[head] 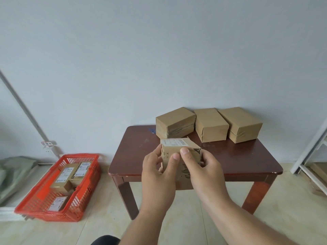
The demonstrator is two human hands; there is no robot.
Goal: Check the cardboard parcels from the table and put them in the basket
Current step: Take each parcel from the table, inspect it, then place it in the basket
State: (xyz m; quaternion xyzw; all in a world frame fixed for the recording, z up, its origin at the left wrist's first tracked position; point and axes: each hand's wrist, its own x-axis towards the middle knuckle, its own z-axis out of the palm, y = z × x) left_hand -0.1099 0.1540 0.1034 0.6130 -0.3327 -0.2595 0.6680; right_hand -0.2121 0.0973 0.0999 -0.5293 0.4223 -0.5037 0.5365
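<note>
Your left hand (156,171) and right hand (203,167) both grip one small cardboard parcel (178,152), held up in the air over the near edge of the table (230,156). Your left fingers curl round its left side with the thumb laid across the front; your right thumb presses the front face near the top and the right fingers wrap behind the right side. The parcel stands roughly upright, its long axis running top to bottom, with the white shipping label on the top face tilted toward you and a printed face turned your way. This looks like the checking step.

Out from your hands, three larger parcels (210,124) sit in a row along the table's far edge by the wall, long axes running from the wall toward you, the leftmost skewed a little. On the floor to your left, well apart from the table, the red basket (44,204) already holds at least three labelled parcels (65,175). So by my reckoning you are about halfway: one in hand, three left.
</note>
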